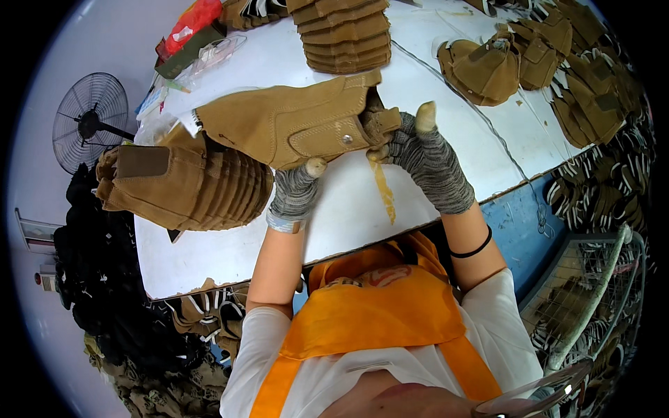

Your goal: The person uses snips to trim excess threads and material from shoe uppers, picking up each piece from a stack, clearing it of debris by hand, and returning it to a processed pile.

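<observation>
A tan suede boot upper [279, 118] with a stitched side panel and a small metal stud lies across the space between my hands, above the table. My left hand [296, 189], in a grey knitted glove with bare fingertips, grips its lower edge; most of those fingers are hidden beneath it. At the narrow right end, my right hand [431, 164] in a matching glove has its fingers closed on the upper, with the thumb sticking up. Just left of my left hand lies a nested stack of brown uppers [230, 188].
Another stack of uppers [341, 38] stands at the table's [341, 223] far side. More uppers [481, 70] are piled at the right, near a thin cable [481, 115]. A fan [89, 124] is at the left; a wire cart [592, 285] stands at the lower right.
</observation>
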A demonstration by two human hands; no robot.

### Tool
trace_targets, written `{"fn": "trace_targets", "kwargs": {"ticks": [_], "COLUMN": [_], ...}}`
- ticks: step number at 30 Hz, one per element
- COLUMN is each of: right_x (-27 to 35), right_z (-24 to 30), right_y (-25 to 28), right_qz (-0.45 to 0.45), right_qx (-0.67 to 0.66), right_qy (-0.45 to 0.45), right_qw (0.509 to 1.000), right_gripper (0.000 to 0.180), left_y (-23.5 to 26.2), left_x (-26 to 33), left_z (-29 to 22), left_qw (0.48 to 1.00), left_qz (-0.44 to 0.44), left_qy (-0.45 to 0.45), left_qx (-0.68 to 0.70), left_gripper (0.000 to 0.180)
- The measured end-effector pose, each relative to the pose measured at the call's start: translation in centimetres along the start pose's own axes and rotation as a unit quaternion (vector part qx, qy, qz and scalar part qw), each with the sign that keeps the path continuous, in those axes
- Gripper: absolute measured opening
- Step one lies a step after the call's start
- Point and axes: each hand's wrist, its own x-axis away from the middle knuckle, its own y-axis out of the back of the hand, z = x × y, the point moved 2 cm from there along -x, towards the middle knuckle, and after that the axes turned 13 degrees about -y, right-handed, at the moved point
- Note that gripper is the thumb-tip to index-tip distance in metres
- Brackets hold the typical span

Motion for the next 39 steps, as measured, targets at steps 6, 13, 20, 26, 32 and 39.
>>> {"fn": "trace_targets", "kwargs": {"ticks": [6, 13, 20, 26, 32, 39], "right_x": [1.6, 1.9, 1.1, 0.8, 0.7, 1.7], "right_z": [1.2, -0.2, -0.1, -0.1, 3.7, 3.0], "right_y": [-1.4, -3.4, -4.6, -4.0, -3.4, -3.9], "right_qz": [-0.052, -0.04, -0.03, -0.033, -0.208, -0.096], "right_qx": [0.208, 0.183, 0.211, 0.259, 0.263, 0.143], "right_qy": [0.042, 0.127, 0.165, 0.16, 0.287, 0.155], "right_qw": [0.976, 0.974, 0.963, 0.952, 0.897, 0.973], "right_gripper": [0.051, 0.029, 0.023, 0.028, 0.053, 0.047], "left_y": [1.4, -0.6, -2.7, -2.4, -1.9, -1.5], "left_x": [0.6, -0.3, -1.2, -1.2, -0.1, 0.9], "left_z": [0.6, 0.6, 0.4, 0.6, 1.7, 1.4], "left_qw": [1.0, 0.949, 0.898, 0.879, 0.896, 0.93], "left_qz": [-0.01, -0.073, -0.088, -0.096, -0.06, 0.004], "left_qy": [0.004, 0.119, 0.148, 0.162, 0.175, 0.176], "left_qx": [0.019, 0.283, 0.406, 0.438, 0.404, 0.322], "left_gripper": [0.076, 0.093, 0.093, 0.092, 0.089, 0.081]}}
